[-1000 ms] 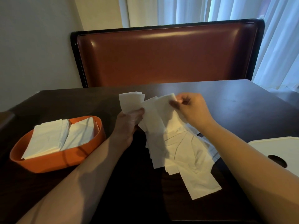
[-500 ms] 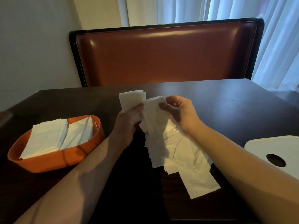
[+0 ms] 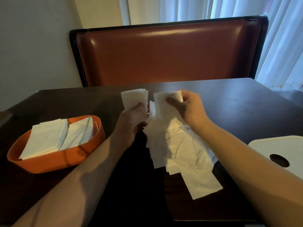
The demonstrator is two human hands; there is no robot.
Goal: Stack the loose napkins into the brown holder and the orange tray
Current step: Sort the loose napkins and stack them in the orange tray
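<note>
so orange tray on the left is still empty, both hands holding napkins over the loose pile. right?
Not quite. The head view shows the orange tray already holds two stacks of napkins. The rest stands: left hand and right hand each hold napkins above the loose pile.

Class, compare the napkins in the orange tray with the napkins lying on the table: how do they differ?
The napkins in the orange tray sit in two neat stacks inside the tray; the napkins on the table lie loose, fanned and overlapping on the bare dark table. Both are white paper.
</note>
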